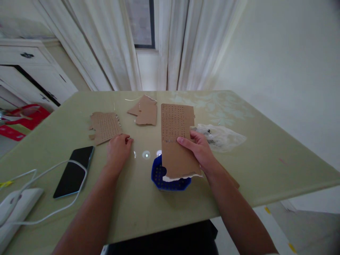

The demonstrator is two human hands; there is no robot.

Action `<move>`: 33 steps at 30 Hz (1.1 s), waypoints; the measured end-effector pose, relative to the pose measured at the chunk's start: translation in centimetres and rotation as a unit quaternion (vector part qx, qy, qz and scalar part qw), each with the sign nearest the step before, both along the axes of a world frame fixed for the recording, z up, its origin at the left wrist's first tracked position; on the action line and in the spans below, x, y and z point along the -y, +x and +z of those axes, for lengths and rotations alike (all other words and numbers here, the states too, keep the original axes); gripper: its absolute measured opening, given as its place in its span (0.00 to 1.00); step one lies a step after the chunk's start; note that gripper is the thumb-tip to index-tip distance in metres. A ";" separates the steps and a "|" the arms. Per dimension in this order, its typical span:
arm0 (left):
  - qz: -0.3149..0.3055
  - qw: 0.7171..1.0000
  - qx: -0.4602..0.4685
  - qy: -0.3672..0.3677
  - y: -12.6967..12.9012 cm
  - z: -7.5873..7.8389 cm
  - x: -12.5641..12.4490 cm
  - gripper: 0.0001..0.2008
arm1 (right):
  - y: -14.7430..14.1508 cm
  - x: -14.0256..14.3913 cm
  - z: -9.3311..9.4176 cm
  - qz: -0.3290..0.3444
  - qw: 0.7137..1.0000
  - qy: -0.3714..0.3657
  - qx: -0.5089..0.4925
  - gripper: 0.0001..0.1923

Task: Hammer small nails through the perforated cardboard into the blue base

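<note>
My right hand grips a piece of brown cardboard at its right edge, thumb on top. Rows of small holes run across its upper part, a row of small shiny bits lies below them, and its near edge is torn white. Under it sits a blue basket with a perforated bottom, partly covered. My left hand rests on the table with its fingertips pinched together; what they hold is too small to make out. Just beyond it lies another holed cardboard piece with shiny bits along its right edge.
Torn cardboard scraps lie at the back. A clear plastic bag is right of my right hand. On the left are a phone, a white cable and a white power strip. The table's front edge is close to me.
</note>
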State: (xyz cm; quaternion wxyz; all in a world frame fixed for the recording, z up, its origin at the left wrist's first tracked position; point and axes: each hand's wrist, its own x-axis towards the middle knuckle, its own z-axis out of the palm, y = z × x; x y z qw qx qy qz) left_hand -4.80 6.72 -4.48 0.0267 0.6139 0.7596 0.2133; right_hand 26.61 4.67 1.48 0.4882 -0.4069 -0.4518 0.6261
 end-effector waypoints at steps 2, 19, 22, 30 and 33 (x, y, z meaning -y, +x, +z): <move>0.001 1.000 -0.002 -0.001 -0.1 -0.1 0.0 0.14 | 0.0 0.0 0.0 0.003 1.000 -0.004 -0.004 0.21; -0.349 0.854 0.252 0.292 8.0 3.9 4.8 0.03 | 0.4 0.5 0.3 0.088 0.996 -0.006 -0.018 0.22; -0.334 0.855 0.251 0.306 8.0 4.1 4.9 0.04 | 0.4 0.5 0.1 0.093 0.996 -0.001 -0.014 0.21; -0.335 0.844 0.254 0.332 8.5 4.2 5.6 0.08 | 0.4 0.5 -0.2 0.096 0.993 0.043 0.051 0.20; -0.325 0.856 0.250 0.315 8.6 3.8 5.6 0.09 | 0.3 0.4 -0.2 0.076 0.994 0.053 0.063 0.20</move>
